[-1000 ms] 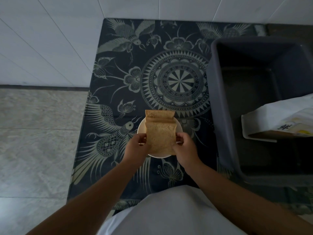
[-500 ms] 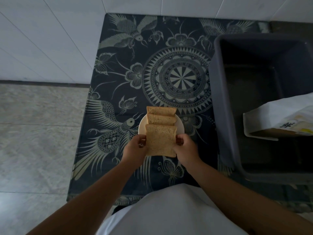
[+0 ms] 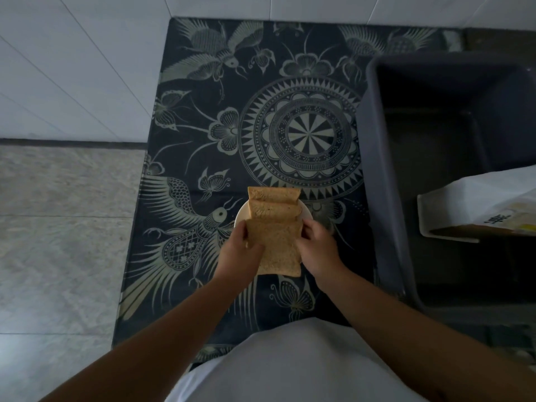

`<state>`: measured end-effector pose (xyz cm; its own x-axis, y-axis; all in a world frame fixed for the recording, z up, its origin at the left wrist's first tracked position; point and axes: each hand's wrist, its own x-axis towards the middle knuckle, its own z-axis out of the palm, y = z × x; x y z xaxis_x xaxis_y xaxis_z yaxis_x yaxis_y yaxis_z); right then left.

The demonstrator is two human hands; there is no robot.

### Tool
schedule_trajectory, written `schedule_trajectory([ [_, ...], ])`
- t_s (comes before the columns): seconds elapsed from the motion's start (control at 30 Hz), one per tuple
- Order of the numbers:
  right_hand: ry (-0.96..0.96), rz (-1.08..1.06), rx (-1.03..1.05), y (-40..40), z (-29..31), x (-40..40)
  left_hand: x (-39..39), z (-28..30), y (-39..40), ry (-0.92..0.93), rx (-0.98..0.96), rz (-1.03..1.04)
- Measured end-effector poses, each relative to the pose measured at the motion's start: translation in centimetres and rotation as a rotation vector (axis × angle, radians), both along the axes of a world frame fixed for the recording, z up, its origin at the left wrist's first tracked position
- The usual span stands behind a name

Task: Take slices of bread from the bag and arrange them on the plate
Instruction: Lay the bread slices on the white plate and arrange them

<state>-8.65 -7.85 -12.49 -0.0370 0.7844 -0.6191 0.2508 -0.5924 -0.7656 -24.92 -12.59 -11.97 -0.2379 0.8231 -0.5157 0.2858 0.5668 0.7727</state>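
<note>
Your left hand (image 3: 238, 250) and right hand (image 3: 317, 247) pinch the near slice (image 3: 280, 248) by its sides, over the plate (image 3: 240, 217).

Only one printed marking shows, at the right edge of the frame, a little below the middle. It stands on the white bread bag (image 3: 475, 203), which lies in the grey bin (image 3: 383, 175). On the bag's lower right face are dark characters (image 3: 499, 219), seemingly Chinese script, but they are too small and blurred to read. Just beside them sits a yellow patch of print (image 3: 526, 227), cut off by the frame edge, with no legible letters or numbers. Nothing else in view carries readable text, a brand or a number.
</note>
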Motion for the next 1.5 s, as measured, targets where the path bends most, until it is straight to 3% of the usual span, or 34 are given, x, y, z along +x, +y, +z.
schedule_trajectory([
  [0.5,0.022,-0.091,0.075,0.4,0.8,-0.7,1.2,0.2,0.4,-0.036,-0.067,-0.001],
  [0.9,-0.046,-0.020,-0.090,1.3,0.4,-0.9,0.4,0.5,2.4,-0.133,-0.050,0.049],
  [1.3,-0.021,-0.008,-0.059,1.7,1.1,-0.6,0.6,0.2,2.3,-0.135,-0.023,-0.001],
  [1.5,-0.086,0.018,-0.056,-0.1,1.1,0.3,0.6,-0.3,0.6,-0.145,-0.082,0.078],
])
